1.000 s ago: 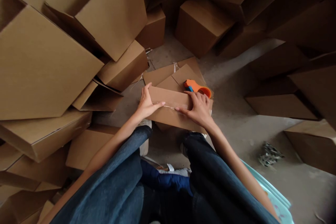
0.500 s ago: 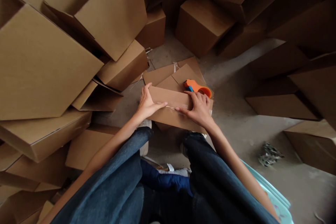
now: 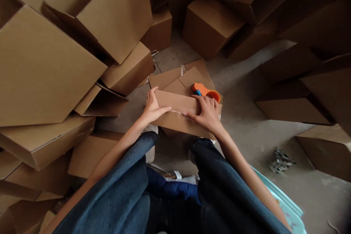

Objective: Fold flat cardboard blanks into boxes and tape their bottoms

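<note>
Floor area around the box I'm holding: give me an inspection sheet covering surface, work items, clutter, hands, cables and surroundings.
Surface: grey floor, with flattened cardboard on it.
Work items: small box in both hands; orange tape dispenser just beyond it.
Clutter: crumpled scrap on the floor, right.
Hands: left hand at the small box's left end; right hand near its right end.
Cables: pale strand, lower right, unidentifiable.
Surroundings: many cardboard boxes; turquoise plastic item, lower right.

Narrow brown cardboard box [image 3: 175, 99], seam upward (clear tape along it), slightly slanted, above the floor
</note>
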Motion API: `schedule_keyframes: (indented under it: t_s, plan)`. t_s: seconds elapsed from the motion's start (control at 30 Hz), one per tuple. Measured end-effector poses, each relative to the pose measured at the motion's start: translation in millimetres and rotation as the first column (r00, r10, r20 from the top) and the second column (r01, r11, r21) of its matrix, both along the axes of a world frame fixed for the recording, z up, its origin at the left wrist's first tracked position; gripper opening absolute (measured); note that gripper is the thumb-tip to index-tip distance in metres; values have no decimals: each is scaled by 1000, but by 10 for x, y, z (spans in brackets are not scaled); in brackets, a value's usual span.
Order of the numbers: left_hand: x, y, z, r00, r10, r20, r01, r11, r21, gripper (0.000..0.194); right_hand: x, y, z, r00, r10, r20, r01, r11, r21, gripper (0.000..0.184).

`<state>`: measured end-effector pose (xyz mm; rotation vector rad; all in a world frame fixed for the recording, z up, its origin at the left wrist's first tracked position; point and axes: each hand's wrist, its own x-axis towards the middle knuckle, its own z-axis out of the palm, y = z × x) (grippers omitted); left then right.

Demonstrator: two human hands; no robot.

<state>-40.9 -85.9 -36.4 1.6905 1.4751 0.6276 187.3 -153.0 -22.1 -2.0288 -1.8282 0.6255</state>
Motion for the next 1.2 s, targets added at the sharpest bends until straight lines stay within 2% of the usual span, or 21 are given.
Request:
schedule_keyframes:
  t_s: [0.5, 0.73, 0.9, 1.2]
  plan:
    - [-78, 36, -29, 998, -70, 9, 70, 997, -29, 91, 6, -6, -7, 1000, 9, 17, -9, 1000, 1, 64]
    - [-21, -19, 7, 1000, -18, -23, 18, 999, 36, 88, 7, -2, 10, 1000, 17, 13, -17, 1000, -13, 64]
    - [-5, -7, -7, 1000, 4, -9, -3, 1000, 18, 90, 7, -6, -2, 1000, 14, 2, -14, 1000, 6, 62]
    - [-82, 35, -22, 998, -66, 23, 67, 998, -22, 89, 4, -3, 1, 1000, -1, 9, 1, 1000, -6, 65]
